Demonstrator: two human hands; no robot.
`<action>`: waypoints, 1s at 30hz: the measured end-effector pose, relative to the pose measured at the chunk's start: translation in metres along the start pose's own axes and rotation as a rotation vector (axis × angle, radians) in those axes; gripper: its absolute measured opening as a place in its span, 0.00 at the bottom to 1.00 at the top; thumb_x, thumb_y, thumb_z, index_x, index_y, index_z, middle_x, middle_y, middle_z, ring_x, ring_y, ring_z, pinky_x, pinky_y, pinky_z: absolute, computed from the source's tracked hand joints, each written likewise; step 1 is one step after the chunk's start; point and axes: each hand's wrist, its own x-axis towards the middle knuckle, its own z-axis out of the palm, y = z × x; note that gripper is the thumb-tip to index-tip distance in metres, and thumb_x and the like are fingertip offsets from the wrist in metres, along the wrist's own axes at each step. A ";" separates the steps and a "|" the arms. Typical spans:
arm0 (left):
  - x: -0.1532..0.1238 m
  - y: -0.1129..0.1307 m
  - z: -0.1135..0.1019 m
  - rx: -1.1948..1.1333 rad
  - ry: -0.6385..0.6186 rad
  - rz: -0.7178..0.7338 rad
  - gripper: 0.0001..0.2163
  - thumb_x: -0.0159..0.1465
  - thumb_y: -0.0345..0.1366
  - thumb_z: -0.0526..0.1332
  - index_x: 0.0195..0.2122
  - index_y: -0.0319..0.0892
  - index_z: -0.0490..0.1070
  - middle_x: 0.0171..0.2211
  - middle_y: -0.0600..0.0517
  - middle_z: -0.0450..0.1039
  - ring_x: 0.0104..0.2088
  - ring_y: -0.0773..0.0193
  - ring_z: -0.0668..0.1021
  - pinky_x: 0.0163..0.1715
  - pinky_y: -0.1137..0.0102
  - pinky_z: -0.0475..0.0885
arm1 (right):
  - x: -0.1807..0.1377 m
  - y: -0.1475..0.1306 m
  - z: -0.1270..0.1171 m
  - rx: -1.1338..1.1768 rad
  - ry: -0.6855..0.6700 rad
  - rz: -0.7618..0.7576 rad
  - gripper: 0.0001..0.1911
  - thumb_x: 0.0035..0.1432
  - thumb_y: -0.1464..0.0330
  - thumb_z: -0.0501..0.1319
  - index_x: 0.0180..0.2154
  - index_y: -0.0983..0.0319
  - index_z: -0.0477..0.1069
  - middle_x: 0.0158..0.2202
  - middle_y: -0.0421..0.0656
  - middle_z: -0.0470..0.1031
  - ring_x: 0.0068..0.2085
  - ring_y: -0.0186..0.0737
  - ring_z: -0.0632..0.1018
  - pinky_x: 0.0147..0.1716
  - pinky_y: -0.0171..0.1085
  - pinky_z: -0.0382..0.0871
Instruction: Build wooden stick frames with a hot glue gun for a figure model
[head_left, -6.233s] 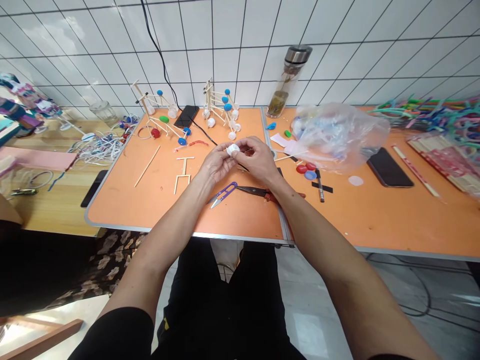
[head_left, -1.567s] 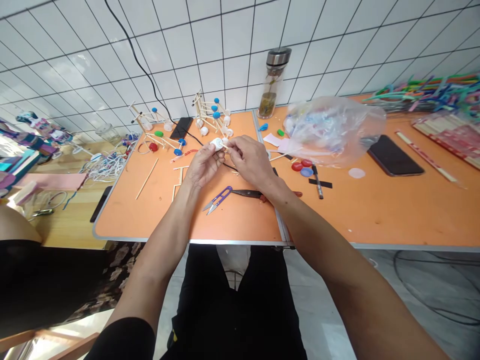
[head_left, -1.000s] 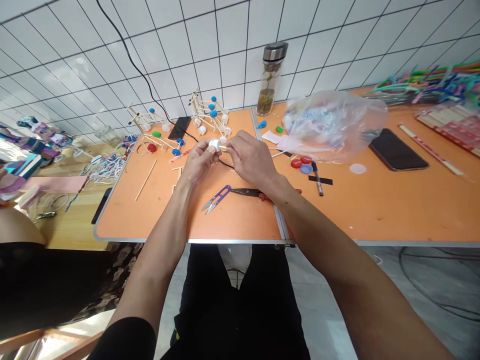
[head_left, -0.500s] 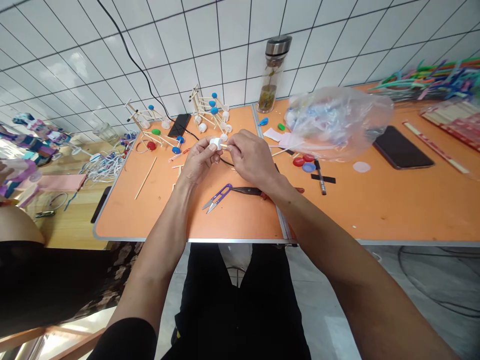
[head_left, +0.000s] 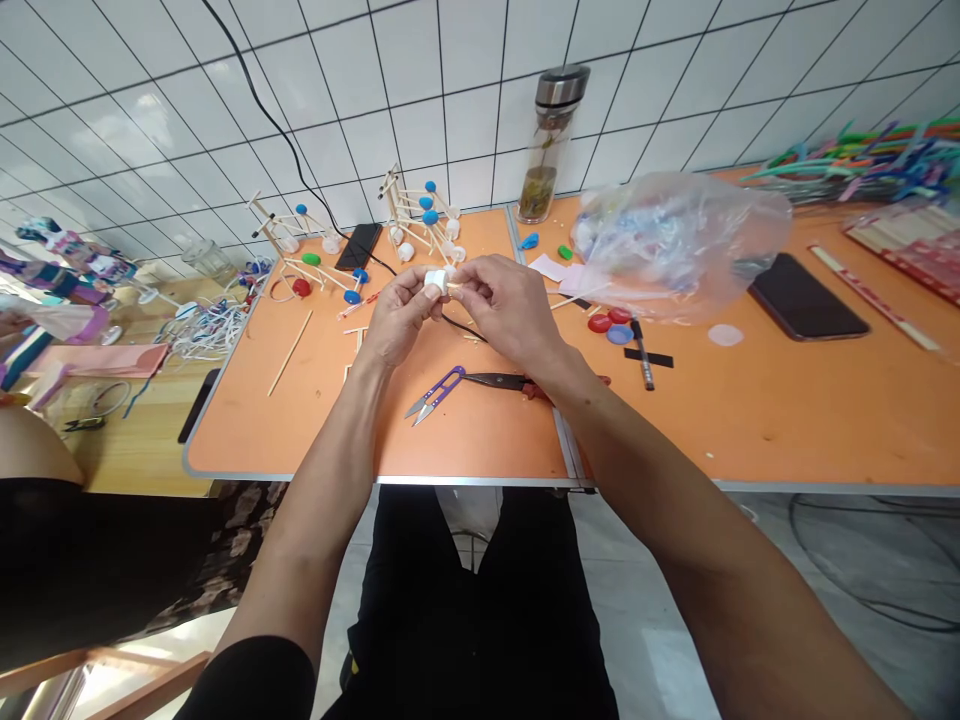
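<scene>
My left hand pinched a white piece between thumb and fingers, above the orange table. To its right, a pale stick met it, clamped in the fingertips of my right hand. A crooked push could have snapped the stick or popped the piece free.

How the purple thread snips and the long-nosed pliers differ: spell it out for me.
The purple thread snips have silver blades; the long-nosed pliers have dark jaws and red handles.
The snips lie aslant, tips toward the person and to the left; the pliers lie nearly crosswise, nose pointing left.
The snips are in full view; the pliers are partly hidden by the right forearm.
Both lie on the orange table.
</scene>
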 end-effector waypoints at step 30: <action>0.004 -0.013 -0.001 0.071 -0.003 0.058 0.27 0.53 0.56 0.85 0.44 0.43 0.83 0.35 0.53 0.85 0.30 0.70 0.80 0.35 0.72 0.76 | 0.002 0.017 -0.003 0.028 0.104 -0.131 0.06 0.70 0.70 0.64 0.37 0.56 0.76 0.37 0.44 0.83 0.40 0.47 0.81 0.42 0.44 0.71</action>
